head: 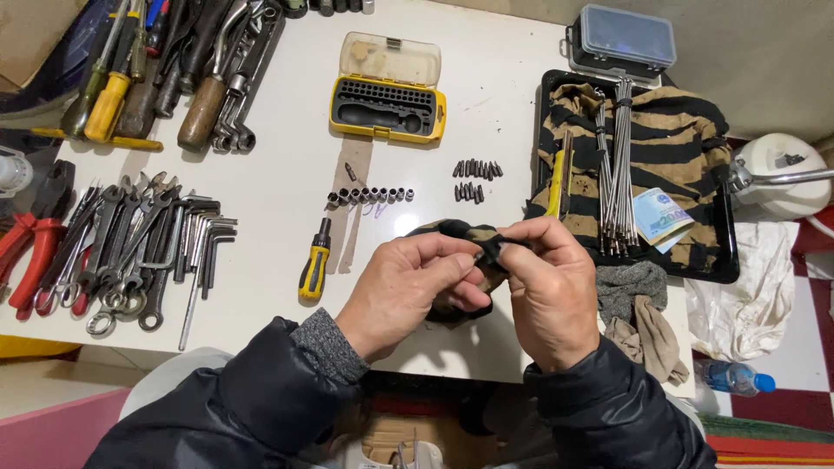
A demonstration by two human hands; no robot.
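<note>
On the white desk we saw a striped brown-and-black cloth at six o'clock, pinched shut in our left hand and right hand; a yellow-handled stubby screwdriver lay at nine o'clock.

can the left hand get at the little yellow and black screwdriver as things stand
Probably yes, once it lets go. The yellow and black screwdriver lies on bare white table just left of the left hand, with nothing between them. But that hand and the right hand are both pinching a dark striped cloth.
</note>
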